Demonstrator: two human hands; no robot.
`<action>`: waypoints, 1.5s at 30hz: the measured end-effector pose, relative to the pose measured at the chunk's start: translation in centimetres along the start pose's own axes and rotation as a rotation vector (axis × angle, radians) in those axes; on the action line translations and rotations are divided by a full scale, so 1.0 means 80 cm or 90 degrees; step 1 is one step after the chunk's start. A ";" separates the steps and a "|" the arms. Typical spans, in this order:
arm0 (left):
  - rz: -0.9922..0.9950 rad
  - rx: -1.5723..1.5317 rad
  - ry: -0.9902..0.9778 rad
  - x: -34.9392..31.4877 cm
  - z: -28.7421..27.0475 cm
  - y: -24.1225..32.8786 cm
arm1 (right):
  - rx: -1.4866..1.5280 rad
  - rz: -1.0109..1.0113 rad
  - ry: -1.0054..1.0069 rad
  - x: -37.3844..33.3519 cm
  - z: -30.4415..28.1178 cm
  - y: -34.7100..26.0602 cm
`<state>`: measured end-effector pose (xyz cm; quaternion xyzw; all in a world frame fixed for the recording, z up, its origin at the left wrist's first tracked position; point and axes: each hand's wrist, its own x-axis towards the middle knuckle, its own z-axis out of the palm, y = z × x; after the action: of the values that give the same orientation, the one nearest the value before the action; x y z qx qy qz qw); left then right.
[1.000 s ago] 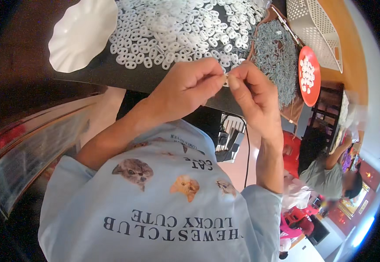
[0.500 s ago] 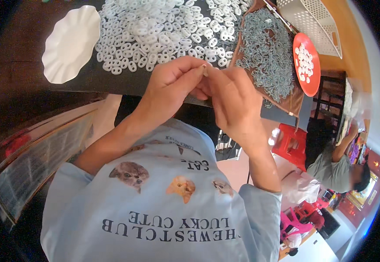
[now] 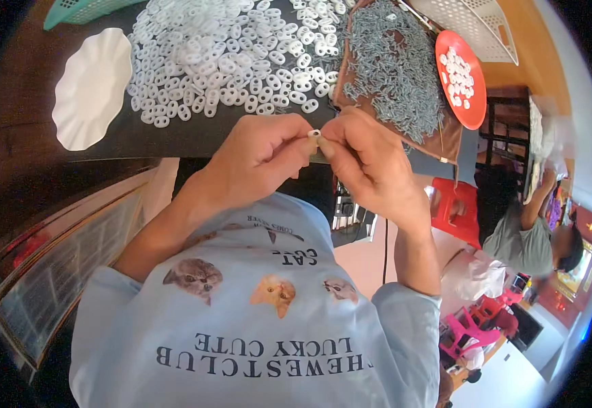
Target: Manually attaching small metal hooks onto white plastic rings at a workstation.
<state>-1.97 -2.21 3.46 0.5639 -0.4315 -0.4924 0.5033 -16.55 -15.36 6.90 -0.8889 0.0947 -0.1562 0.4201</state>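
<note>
Close to the table's near edge, my left hand (image 3: pixel 258 160) and my right hand (image 3: pixel 374 163) meet fingertip to fingertip. Between them they pinch a small white plastic oval piece (image 3: pixel 315 133) with a dark hole showing; the fingers cover its ends. Whether a second small part is in the right fingertips is hidden. Beyond my hands spreads a heap of white two-hole oval pieces (image 3: pixel 207 58). To its right, a mass of small grey screw-like pins (image 3: pixel 394 75) lies on a brown cloth (image 3: pixel 438 144).
A white scalloped dish (image 3: pixel 92 88) lies left of the heap, a green basket (image 3: pixel 81 9) behind it. At right are a red plate (image 3: pixel 476 88) holding small white pieces and a white perforated basket (image 3: pixel 483 27). A red stool (image 3: pixel 455 214) and another person (image 3: pixel 530 241) are farther right.
Both hands have come slightly nearer to me and rotated, so the white piece's hole now shows between the fingertips. The view has shifted, bringing the green basket in at upper left.
</note>
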 end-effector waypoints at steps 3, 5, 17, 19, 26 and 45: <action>0.034 0.021 0.008 0.003 0.004 -0.008 | 0.014 0.006 -0.057 -0.001 -0.010 0.009; 0.036 0.009 -0.007 0.005 0.005 -0.012 | 0.013 0.019 -0.084 -0.002 -0.014 0.010; -0.019 -0.135 0.064 0.014 0.003 -0.015 | -0.476 0.030 0.060 0.043 -0.081 0.112; -0.017 -0.119 0.058 0.015 0.002 -0.020 | -0.490 0.034 0.036 0.048 -0.080 0.113; -0.042 -0.143 0.068 0.018 0.000 -0.026 | -0.422 0.085 0.000 0.034 -0.104 0.124; -0.006 -0.176 0.074 0.013 -0.003 -0.033 | -0.174 0.279 0.099 0.033 -0.102 0.124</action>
<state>-1.58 -2.88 0.70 0.5189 -0.3274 -0.5160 0.5978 -17.37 -28.30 4.59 -0.8811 0.3369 -0.1154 0.3111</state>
